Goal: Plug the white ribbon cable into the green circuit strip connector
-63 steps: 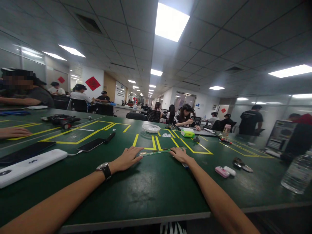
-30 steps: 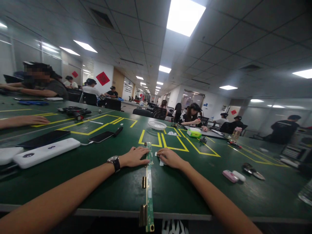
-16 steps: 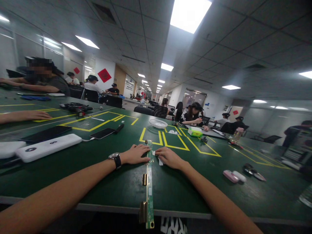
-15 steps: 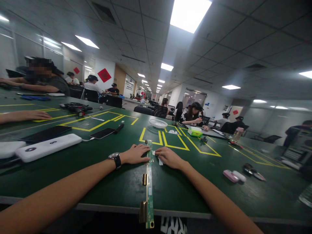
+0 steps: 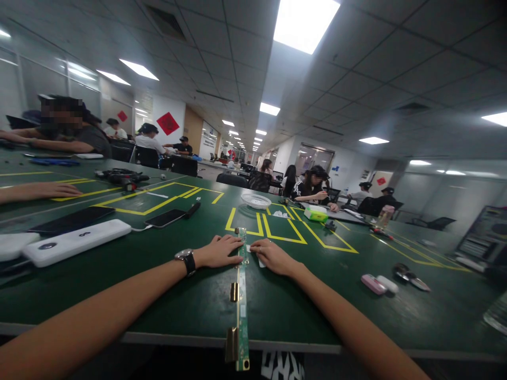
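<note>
A long, narrow green circuit board (image 5: 243, 311) lies lengthwise before me, its near end jutting past the table's front edge. Gold-coloured flaps (image 5: 234, 292) stick out from its left side. Around the board's far part, my left hand (image 5: 219, 250) has its fingertips and thumb on the left edge, holding it. My right hand (image 5: 271, 255) is closed in a pinch just right of that same end, on a small white flat piece (image 5: 262, 263) that shows partly beneath the fingers. Whether this piece touches the board is hard to see.
On the green table (image 5: 190, 311) are a white power bank (image 5: 79, 241), a phone (image 5: 165, 218), a white basket (image 5: 255, 200) and a green-white box (image 5: 316, 213). A pink case (image 5: 373, 284) lies right. Another person's hand (image 5: 59, 190) rests at left; other people sit beyond.
Both hands stay at the far part of the board, almost unmoved. The whole view has shifted very slightly.
</note>
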The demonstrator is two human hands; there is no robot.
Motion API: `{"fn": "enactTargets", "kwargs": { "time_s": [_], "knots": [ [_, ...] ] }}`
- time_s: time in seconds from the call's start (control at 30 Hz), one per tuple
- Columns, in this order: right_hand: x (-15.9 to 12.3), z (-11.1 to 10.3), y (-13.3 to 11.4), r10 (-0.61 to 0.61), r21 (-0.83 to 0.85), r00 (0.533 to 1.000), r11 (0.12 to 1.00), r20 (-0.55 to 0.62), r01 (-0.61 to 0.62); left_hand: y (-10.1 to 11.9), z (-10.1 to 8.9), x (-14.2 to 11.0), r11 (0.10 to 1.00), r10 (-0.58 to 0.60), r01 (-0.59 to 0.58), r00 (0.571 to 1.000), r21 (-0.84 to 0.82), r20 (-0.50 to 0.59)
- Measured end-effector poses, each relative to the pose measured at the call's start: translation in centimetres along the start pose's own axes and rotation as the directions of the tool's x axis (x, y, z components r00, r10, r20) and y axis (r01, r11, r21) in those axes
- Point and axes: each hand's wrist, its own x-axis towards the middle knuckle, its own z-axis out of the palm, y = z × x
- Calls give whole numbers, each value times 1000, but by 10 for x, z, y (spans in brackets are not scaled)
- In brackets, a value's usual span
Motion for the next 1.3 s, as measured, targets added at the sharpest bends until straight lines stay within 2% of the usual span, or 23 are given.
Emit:
{"fn": "enactTargets", "kwargs": {
  "time_s": [0.4, 0.87, 1.17, 1.3],
  "knots": [
    [0, -2, -4, 12, -33, 1000, 999, 8, -12, -2, 1, 1, 1000, 9, -9, 1000, -6, -4],
    [2, 4, -3, 32, 122, 999, 992, -19, -30, 3, -5, 0, 999, 21, -24, 998, 38, 61],
    [4, -6, -5, -21, 56, 1000, 998, 14, 20, 0, -8, -4, 995, 60, -52, 994, -84, 90],
    [5, -8, -13, -72, 24, 996, 997, -53, 73, 1, -9, -5, 986, 94, -83, 993, -143, 71]
  ]
}}
